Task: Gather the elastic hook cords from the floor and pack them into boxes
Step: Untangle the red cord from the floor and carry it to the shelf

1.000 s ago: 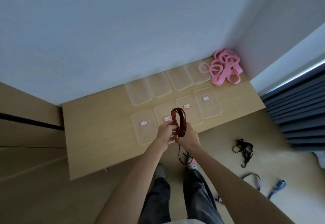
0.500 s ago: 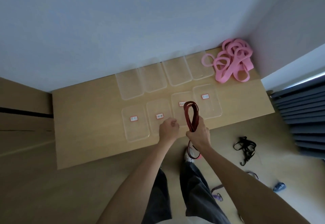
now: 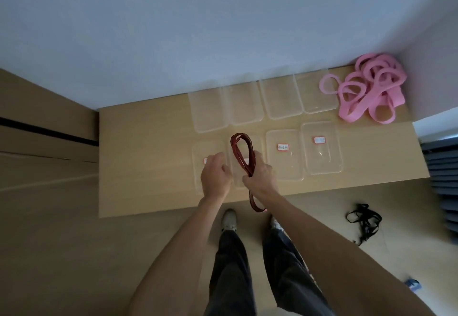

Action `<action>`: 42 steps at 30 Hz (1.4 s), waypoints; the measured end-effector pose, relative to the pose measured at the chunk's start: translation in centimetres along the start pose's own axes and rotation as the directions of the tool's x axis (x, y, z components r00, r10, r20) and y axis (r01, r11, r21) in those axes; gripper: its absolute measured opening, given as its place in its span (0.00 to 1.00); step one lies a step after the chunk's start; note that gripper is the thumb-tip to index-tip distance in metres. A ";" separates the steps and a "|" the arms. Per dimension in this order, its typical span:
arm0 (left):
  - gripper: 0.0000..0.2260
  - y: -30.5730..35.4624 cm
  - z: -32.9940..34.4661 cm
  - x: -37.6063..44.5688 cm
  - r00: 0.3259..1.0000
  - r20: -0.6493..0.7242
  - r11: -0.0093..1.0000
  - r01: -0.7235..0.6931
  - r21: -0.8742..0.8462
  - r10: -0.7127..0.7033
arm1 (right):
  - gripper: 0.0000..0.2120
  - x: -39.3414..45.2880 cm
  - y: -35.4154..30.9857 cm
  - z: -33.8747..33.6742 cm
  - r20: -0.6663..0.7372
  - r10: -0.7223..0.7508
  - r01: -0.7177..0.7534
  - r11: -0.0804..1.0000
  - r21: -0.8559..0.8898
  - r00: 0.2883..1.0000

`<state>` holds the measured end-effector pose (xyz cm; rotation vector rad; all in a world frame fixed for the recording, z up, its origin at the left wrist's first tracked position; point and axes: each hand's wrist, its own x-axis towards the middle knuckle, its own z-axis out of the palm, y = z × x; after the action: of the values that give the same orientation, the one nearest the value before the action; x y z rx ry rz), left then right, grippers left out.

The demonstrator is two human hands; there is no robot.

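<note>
My right hand (image 3: 261, 178) grips a dark red elastic cord (image 3: 241, 154) folded into loops; the loops stand up above my fist and a tail hangs below toward the floor. My left hand (image 3: 215, 175) hovers just left of it, fingers curled, over the leftmost labelled clear box (image 3: 198, 167) on the low wooden table (image 3: 138, 157). Two more labelled boxes (image 3: 283, 157) (image 3: 322, 149) lie to the right. A black hook cord (image 3: 364, 221) lies tangled on the floor at the right.
Several clear lids or boxes (image 3: 244, 103) line the table's back edge by the wall. A pile of pink bands (image 3: 369, 90) fills the table's far right corner. A small blue item (image 3: 412, 284) lies on the floor. My feet (image 3: 229, 219) stand at the table's front edge.
My left hand has let go of the red cord and moved left over the leftmost box. The right hand keeps the looped cord.
</note>
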<state>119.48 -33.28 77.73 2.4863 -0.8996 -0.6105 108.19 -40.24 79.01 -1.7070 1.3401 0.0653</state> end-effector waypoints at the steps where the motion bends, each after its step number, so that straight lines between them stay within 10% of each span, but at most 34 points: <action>1: 0.13 0.2 0.0 0.4 1.000 0.012 1.000 -0.022 0.000 0.022 | 0.28 0.4 -0.3 0.5 -0.020 0.002 -0.002 1.000 -0.011 1.000; 20: 0.16 -2.4 -0.6 1.9 0.957 0.108 0.957 -0.280 0.075 0.271 | 0.20 2.1 -0.8 1.7 -0.180 0.080 -0.081 0.997 0.004 0.980; 36: 0.10 0.6 1.9 0.5 0.972 0.226 0.972 -0.004 -0.236 0.059 | 0.14 1.5 0.0 0.2 -0.108 0.087 -0.087 0.996 0.006 0.990; 42: 0.15 0.5 1.4 0.1 0.977 0.201 0.995 -0.064 -0.071 0.077 | 0.12 -0.1 0.4 0.3 -0.233 0.040 -0.063 0.994 -0.091 0.972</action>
<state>118.56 -33.99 76.80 2.3550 -1.0220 -0.8678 108.04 -39.93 78.65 -1.8047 1.5752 -0.0399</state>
